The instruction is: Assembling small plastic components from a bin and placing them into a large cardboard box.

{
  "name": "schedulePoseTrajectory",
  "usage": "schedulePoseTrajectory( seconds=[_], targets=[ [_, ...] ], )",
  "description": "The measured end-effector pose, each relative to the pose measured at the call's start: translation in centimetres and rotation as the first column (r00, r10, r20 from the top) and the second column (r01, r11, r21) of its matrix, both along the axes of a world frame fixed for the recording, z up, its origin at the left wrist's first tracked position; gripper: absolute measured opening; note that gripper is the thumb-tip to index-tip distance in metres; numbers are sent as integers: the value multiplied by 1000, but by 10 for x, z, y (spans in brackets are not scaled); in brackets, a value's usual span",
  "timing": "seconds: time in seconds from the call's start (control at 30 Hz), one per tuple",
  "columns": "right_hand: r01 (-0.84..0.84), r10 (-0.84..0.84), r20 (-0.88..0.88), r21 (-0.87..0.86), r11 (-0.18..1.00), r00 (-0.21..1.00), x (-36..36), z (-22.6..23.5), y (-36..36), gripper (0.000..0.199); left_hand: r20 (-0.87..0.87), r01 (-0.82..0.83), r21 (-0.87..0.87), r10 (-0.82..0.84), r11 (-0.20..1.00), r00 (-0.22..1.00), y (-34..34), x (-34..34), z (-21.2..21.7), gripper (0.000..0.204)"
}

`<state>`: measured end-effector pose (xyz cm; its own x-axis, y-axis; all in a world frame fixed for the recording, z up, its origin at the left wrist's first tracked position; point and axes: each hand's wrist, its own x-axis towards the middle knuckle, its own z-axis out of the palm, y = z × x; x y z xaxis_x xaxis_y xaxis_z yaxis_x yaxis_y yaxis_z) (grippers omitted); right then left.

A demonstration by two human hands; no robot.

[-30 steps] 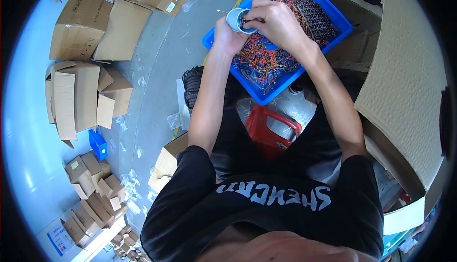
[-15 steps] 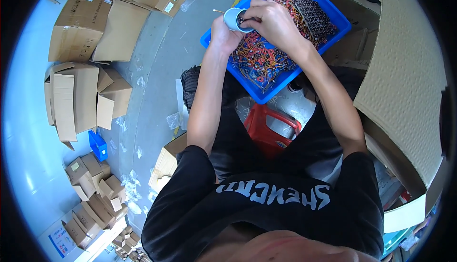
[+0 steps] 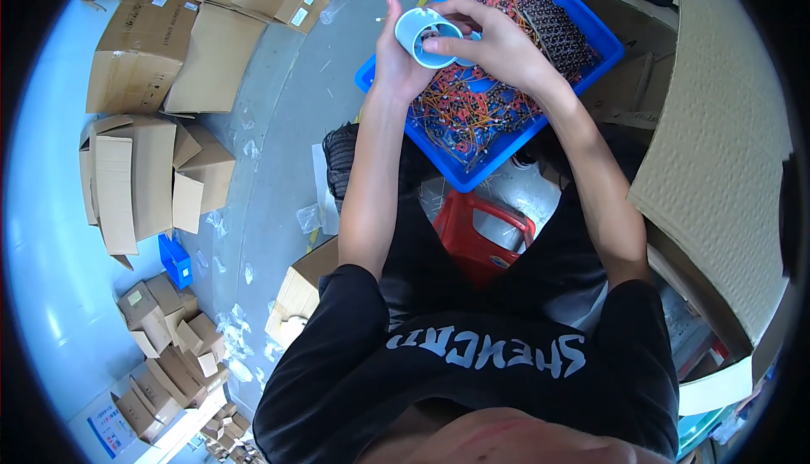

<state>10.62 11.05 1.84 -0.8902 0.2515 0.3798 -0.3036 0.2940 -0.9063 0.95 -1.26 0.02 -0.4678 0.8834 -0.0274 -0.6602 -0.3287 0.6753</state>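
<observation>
At upper centre, the left hand (image 3: pixel 402 69) is cradling a pale-blue, plastic-looking round cup (image 3: pixel 410 32), its axis slanting toward lower right. The right hand (image 3: pixel 496 45) is curling at its mouth, thumb across; any pinch is hidden.

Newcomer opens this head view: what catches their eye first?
Probably the blue tray at top centre, heaped with red and orange wired parts. Over its left side, the left hand and right hand flank a pale blue cup. Below, a red plastic object shows between dark trouser legs.
</observation>
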Motion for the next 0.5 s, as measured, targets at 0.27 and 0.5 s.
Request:
schedulePoseTrajectory(
  seconds=[0.27, 0.5],
  targets=[
    [179, -197, 33, 295, 938, 980, 0, 0, 3, 45, -611, -459, -254, 227, 851, 759, 2, 16, 3, 55],
    [156, -185, 73, 297, 942, 980, -12, -14, 14, 40, -658, -511, -227, 256, 829, 708, 8, 8, -15, 42]
  ],
)
